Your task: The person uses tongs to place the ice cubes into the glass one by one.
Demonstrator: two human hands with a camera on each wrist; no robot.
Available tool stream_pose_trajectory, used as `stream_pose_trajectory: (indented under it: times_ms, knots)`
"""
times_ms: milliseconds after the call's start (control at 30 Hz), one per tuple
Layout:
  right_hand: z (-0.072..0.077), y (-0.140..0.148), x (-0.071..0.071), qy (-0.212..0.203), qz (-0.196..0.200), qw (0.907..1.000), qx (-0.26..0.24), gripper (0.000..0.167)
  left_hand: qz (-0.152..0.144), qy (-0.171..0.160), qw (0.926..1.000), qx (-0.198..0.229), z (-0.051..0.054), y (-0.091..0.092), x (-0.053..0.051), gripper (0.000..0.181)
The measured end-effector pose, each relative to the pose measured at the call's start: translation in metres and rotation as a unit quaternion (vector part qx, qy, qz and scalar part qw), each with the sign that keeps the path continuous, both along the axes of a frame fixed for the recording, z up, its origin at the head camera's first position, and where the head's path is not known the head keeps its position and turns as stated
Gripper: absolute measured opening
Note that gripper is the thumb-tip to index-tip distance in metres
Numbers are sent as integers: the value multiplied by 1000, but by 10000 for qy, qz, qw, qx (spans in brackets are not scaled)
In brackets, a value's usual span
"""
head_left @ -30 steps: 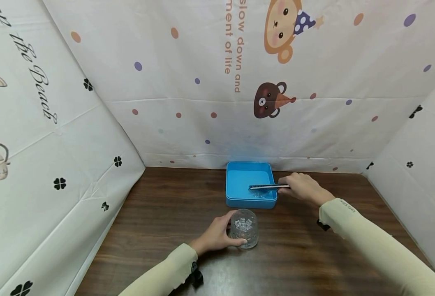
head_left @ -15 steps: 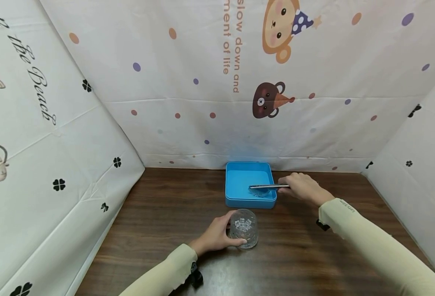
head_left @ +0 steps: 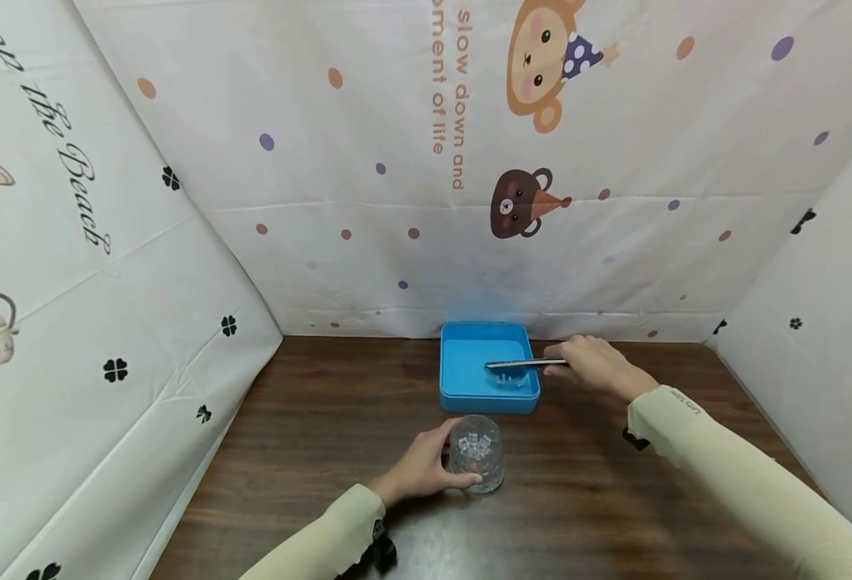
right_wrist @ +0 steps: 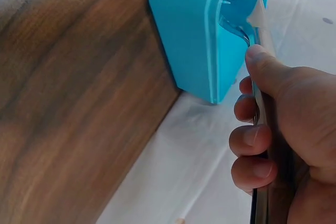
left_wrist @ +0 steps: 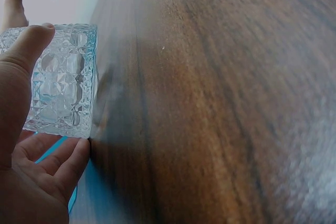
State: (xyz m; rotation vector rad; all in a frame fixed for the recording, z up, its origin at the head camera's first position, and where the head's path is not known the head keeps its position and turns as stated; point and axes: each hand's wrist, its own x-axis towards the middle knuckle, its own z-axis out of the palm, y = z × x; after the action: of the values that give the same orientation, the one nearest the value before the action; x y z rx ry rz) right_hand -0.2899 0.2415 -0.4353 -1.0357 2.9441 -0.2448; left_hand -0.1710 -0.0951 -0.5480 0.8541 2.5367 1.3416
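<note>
My left hand [head_left: 420, 467] grips a clear, patterned glass [head_left: 477, 453], its thumb on the near side and fingers on the far side. Small clear cubes [head_left: 475, 444] show inside the glass, which stands on the table. Farther back and to the right, my right hand [head_left: 591, 366] holds a pair of metal tongs [right_wrist: 261, 85], fingers curled round the arms. The tongs' tips reach over the rim into a light-blue box [head_left: 462, 354]. Tine-like ends show in the right wrist view; whether they pinch anything is too unclear to tell.
A dark wooden table [head_left: 339, 403] lies under everything. White printed cloth [head_left: 368, 242] hangs behind the box, and more cloth walls [head_left: 107, 419] stand at the left and right sides.
The head view has tilted slightly, shifting the scene down a little. My left hand stays on the glass; the tongs stay in the box, their lower tines looking slightly different.
</note>
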Motion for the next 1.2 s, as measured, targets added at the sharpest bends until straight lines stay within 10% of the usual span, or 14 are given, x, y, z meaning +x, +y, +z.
stream_pose_trajectory:
  times_ms: [700,1200]
  knots:
    - [62,-8,8,540,200,9966,-582,16,-1,-135,9999,-48,3,0,1,85]
    - [61,-13,8,772,319,9944,-641,9,-58,-20,10000,-1,3,-1,0,82]
